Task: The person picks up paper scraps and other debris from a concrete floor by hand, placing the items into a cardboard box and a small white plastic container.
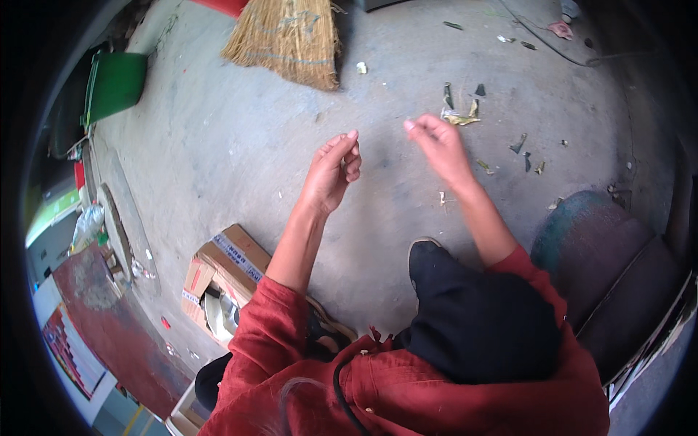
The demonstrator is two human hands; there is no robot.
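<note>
My left hand [334, 171] is raised over the concrete floor [376, 201], its fingers curled and the thumb against the index finger; no held thing shows in it. To its right, my right hand [439, 144] is slightly blurred, with thumb and fingers drawn together and nothing visible between them. A gap separates the hands. Dry leaf scraps [462, 119] lie on the floor just beyond my right hand. Farther off, above both hands in the view, is the head of a straw broom [289, 43].
An opened cardboard box [232, 256] stands by my left forearm. A green bin [115, 87] is at upper left. At right is a dark rounded seat-like object [605, 245]. More scraps [518, 143] and a cable [545, 43] lie on the right side of the floor.
</note>
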